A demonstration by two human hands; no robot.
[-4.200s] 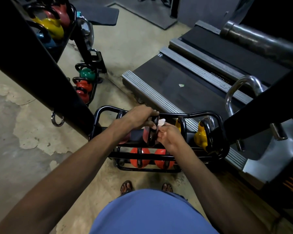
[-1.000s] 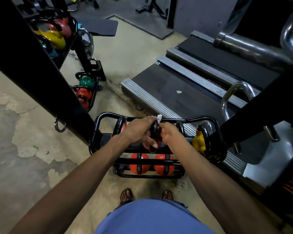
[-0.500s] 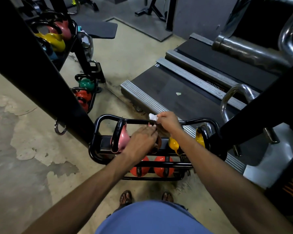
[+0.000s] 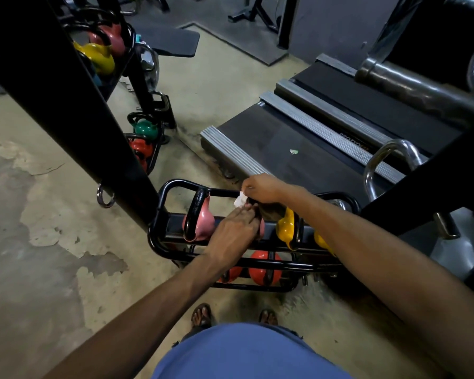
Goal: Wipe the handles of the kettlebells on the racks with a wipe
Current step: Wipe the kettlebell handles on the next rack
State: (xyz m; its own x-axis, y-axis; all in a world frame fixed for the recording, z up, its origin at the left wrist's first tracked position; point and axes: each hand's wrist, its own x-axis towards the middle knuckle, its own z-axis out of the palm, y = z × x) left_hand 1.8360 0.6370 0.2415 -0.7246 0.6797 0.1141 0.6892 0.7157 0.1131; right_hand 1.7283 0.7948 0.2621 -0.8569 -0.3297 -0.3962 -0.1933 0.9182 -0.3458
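Head view: wipe (image 4: 240, 200) over the top tier of the low kettlebell rack (image 4: 159, 214).
Right hand (image 4: 263, 188) pinches the wipe; left hand (image 4: 234, 232) lies straight-fingered on the half-hidden pink kettlebell (image 4: 262, 228), between the end pink kettlebell (image 4: 203, 224) and the yellow kettlebell (image 4: 285, 228).

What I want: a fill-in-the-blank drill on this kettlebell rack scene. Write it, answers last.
The hand pinching the crumpled white wipe is the person's ___ one.
Left of the left hand, the black-handled kettlebell on the black metal rack is ___.
Under the right forearm, the rack's two glossy kettlebells are ___.
Missing words: right; pink; yellow.
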